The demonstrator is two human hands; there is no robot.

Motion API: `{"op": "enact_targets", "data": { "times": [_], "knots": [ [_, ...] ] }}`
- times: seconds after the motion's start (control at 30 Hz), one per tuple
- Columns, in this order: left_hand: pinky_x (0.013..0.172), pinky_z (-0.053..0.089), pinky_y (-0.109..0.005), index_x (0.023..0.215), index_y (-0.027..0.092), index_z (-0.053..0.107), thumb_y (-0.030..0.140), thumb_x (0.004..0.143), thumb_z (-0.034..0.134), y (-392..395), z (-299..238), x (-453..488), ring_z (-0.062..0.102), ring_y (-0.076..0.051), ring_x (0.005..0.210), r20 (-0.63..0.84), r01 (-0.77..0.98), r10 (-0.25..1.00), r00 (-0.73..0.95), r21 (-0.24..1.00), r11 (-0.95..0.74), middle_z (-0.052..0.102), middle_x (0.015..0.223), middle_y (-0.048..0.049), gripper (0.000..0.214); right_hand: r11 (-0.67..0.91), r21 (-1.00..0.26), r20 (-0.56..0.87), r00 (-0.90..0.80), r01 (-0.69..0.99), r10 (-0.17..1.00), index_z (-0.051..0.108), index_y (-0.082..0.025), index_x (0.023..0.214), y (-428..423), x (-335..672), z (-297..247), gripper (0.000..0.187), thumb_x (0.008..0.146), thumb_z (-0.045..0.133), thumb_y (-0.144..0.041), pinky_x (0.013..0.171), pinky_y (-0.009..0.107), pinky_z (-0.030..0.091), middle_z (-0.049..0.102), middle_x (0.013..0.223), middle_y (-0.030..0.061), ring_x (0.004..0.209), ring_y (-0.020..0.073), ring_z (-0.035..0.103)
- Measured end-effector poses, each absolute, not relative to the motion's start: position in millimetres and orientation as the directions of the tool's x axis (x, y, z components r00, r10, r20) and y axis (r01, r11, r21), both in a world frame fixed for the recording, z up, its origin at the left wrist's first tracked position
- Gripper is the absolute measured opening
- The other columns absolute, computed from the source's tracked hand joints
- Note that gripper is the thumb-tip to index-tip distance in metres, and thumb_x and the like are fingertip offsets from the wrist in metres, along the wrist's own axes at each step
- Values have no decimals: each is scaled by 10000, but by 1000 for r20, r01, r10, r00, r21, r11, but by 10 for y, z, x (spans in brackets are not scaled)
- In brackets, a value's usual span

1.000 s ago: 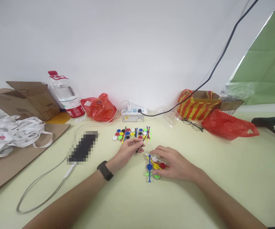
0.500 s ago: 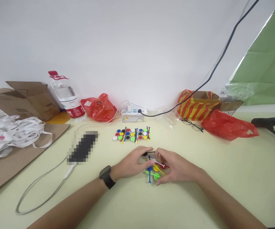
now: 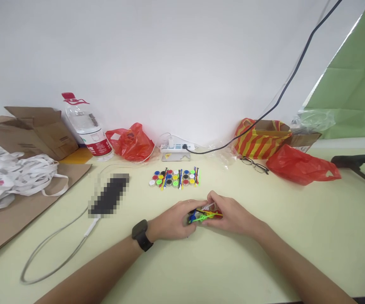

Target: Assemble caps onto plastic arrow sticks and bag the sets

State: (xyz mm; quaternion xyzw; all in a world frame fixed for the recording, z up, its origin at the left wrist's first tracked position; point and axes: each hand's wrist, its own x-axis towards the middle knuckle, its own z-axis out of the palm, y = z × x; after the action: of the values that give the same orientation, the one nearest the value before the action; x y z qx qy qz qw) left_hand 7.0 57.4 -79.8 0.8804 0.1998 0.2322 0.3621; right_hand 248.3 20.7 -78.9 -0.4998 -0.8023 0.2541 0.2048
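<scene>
Both hands meet low over the pale surface [image 3: 169, 261], round a small pile of coloured arrow pieces [image 3: 202, 218] and discs. Left hand [image 3: 173, 221], dark watch [image 3: 142, 235] at its wrist, cups the pile from the left, fingers bent round it; right hand [image 3: 233, 216] does likewise from the right. Fingers of both are curled, partly hidden; cannot tell how tightly they press on the pieces. Green and yellow arrows lie uppermost, crossing; white, blue, black and red parts show among them. Beyond the hands, well apart from the pile, further discs [image 3: 175, 178] sit in neat rows, bundles of arrows [image 3: 180, 179] lying alongside. Power strip [image 3: 177, 147] behind, near the wall; glasses [image 3: 255, 165] folded out to the right, near a red bag [image 3: 299, 165]. Left of the discs, a pixelated dark object [image 3: 110, 197] with a pale cable [image 3: 89, 230] looping toward the near side.
</scene>
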Motion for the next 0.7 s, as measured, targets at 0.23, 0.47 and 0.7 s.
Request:
{"op": "enact_targets", "data": {
  "times": [0.23, 0.47, 0.7],
  "knots": [
    [1130, 441, -458, 1515, 291, 493, 100, 821, 665, 552, -742, 60, 575, -322, 1322, 316, 119, 531, 786, 766, -631, 581, 1485, -105, 740, 398, -643, 96, -447, 654, 889, 527, -244, 1052, 206, 2531, -714, 414, 854, 729, -547, 639, 263, 417, 677, 896, -11, 726, 164, 588],
    [940, 516, -394, 1313, 261, 667, 355, 840, 784, 599, -840, 72, 646, -298, 1086, 304, 275, 612, 730, 690, -670, 710, 1159, -114, 496, 387, -580, 52, -442, 717, 896, 608, -230, 957, 230, 2638, -638, 406, 765, 800, -532, 650, 272, 418, 687, 886, -2, 770, 188, 618],
    [911, 510, -347, 1334, 282, 668, 289, 926, 678, 613, -859, 70, 664, -245, 991, 259, 261, 567, 782, 690, -675, 714, 1096, -92, 408, 377, -650, -30, -518, 660, 855, 667, -231, 1020, 261, 2734, -677, 301, 801, 785, -400, 675, 282, 463, 697, 940, 3, 789, 186, 630]
  ]
}}
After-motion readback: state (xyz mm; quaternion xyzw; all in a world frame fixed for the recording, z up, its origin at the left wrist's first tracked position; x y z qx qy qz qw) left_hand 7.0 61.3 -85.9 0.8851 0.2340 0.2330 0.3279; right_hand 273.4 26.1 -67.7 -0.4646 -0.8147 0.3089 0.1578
